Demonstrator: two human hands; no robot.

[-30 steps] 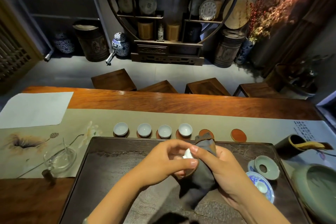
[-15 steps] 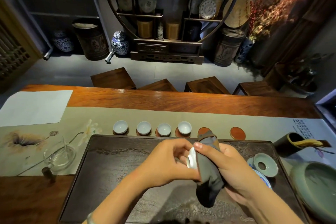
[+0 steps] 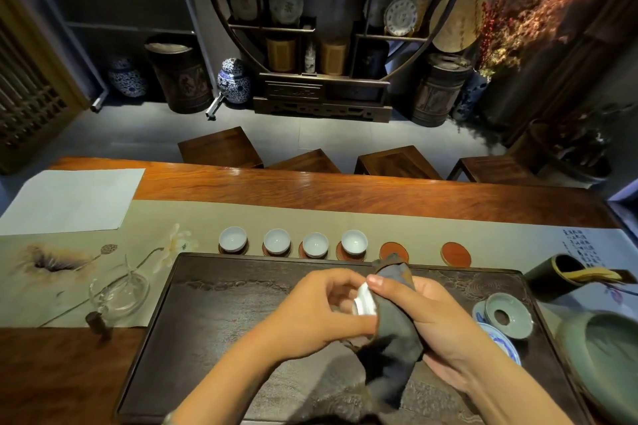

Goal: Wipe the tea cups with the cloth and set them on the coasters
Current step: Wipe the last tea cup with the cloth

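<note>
Dark stone-like tray fills the near part of a long wooden table, and two bare hands meet above its middle. The left hand curls its fingers and thumb around a small white tea cup, which is tipped on its side with its foot ring facing left. The right hand grips a dark grey cloth that wraps the cup's mouth; its thumb lies across the top of the cloth, touching the cup's edge, and the loose end of the cloth hangs down toward the tray. How far the cloth reaches inside the cup is hidden. Just beyond the tray, on a pale green table runner, stands a row of six round reddish coasters. The four on the left each carry an upright white cup, and the two on the right, a bare coaster and another, carry nothing. At the tray's right end sits a pale green strainer resting over a blue-and-white dish, with a large green bowl just beside them off the tray. A clear glass pitcher stands on the runner to the left of the tray. A white sheet lies at the table's far left.
</note>
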